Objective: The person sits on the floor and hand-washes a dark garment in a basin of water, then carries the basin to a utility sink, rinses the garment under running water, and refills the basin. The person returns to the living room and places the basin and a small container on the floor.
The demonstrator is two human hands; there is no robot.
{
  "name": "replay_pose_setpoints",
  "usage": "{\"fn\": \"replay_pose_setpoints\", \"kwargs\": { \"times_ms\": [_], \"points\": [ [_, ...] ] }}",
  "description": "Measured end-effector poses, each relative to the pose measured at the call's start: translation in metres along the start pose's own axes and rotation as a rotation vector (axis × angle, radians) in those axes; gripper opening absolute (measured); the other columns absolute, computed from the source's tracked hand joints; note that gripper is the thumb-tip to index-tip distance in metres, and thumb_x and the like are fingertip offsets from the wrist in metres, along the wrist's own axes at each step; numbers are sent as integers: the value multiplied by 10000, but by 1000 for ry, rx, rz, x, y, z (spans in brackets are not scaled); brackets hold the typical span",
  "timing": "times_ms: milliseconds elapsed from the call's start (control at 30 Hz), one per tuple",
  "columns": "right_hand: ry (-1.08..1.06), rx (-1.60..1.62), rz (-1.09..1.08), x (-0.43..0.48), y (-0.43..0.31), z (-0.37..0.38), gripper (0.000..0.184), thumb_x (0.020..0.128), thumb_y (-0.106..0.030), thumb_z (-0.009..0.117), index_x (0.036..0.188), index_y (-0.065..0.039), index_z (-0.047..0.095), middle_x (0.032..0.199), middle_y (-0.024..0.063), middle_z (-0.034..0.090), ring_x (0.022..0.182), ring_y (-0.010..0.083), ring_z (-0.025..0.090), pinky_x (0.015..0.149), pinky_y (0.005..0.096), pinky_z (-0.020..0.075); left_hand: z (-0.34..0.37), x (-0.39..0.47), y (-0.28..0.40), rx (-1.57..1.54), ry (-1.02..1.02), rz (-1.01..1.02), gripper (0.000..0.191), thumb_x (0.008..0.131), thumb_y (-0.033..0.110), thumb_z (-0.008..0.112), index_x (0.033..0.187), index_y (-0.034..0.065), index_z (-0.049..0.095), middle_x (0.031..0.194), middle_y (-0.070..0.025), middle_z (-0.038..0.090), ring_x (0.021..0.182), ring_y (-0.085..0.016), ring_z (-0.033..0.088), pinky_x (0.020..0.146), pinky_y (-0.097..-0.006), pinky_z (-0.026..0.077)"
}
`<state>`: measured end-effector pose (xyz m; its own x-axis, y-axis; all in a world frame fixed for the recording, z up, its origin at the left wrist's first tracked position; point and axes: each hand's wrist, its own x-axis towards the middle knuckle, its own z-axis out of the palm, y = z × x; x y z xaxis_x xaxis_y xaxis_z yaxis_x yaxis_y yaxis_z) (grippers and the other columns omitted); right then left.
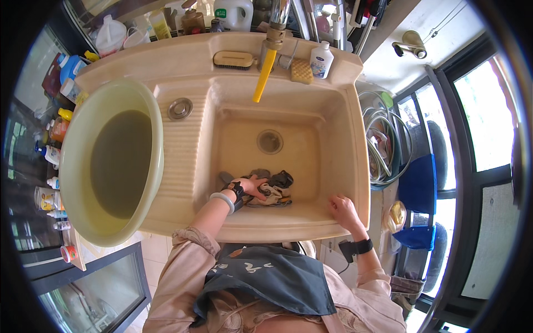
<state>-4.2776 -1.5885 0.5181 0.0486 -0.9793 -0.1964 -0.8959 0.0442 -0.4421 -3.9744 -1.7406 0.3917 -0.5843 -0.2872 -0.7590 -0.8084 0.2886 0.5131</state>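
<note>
In the beige laundry sink (300, 166), a small heap of wet-looking cloth items (272, 195), perhaps socks, lies against the near wall of the basin. My left hand (253, 187) rests on this heap with its fingers spread; the palm hides part of the cloth, and I cannot tell whether it grips any. Over the right part of the basin's near rim is my right hand (342, 211), its fingers curled and no object visible in them. A yellow hose end (265, 79) on the tap hangs above the basin, and no water runs from it.
A large pale green basin (156, 166) of murky water stands on the ribbed washboard (181, 154) at left. Along the back ledge are a scrub brush (233, 59), a sponge (302, 71) and a white bottle (321, 60). Coiled hoses (385, 166) hang at right.
</note>
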Motion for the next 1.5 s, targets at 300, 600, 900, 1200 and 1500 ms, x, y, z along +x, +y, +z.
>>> {"fn": "replay_pose_setpoints", "kwargs": {
  "times_ms": [300, 600, 900, 1200, 1500],
  "points": [
    [217, -12, 56, -3, -12, 7, 102, 809, -95, 563, 849, -25, 625, 811, 164, 612, 781, 348, 590, 702, 417, 480, 1, 0, 0, 24, 19, -3, 1013, 680, 685, 611, 1464, 228, 160, 1505, -141, 144, 1340, -345, 270, 1031, -451, 325],
    [186, -55, 80, -2, -13, 6, 121, 813, -106, 557, 857, -29, 640, 842, 164, 624, 802, 346, 599, 721, 414, 488, -4, -6, 5, 28, 5, -7, 1012, 683, 682, 609, 1466, 233, 150, 1511, -129, 134, 1341, -339, 274, 1028, -454, 329],
    [197, -69, 82, -2, -11, 7, 126, 811, -124, 559, 838, -32, 641, 819, 168, 629, 799, 346, 600, 728, 425, 484, -3, -1, 3, 27, 3, -6, 1018, 687, 671, 620, 1468, 230, 141, 1512, -144, 112, 1335, -363, 276, 1019, -464, 334],
    [207, -77, 87, -2, -8, 9, 135, 813, -134, 556, 821, -26, 636, 806, 171, 628, 794, 346, 599, 723, 433, 480, -1, 3, 0, 36, 11, 10, 1028, 682, 677, 621, 1470, 231, 134, 1508, -151, 115, 1336, -367, 270, 1013, -472, 337],
    [205, -80, 94, -1, -10, 9, 142, 813, -138, 550, 808, -22, 631, 804, 171, 626, 791, 349, 597, 720, 437, 480, -1, 1, 0, 21, 2, 5, 1032, 688, 692, 608, 1473, 239, 115, 1520, -143, 70, 1354, -364, 231, 1021, -482, 322]
  ]
}}
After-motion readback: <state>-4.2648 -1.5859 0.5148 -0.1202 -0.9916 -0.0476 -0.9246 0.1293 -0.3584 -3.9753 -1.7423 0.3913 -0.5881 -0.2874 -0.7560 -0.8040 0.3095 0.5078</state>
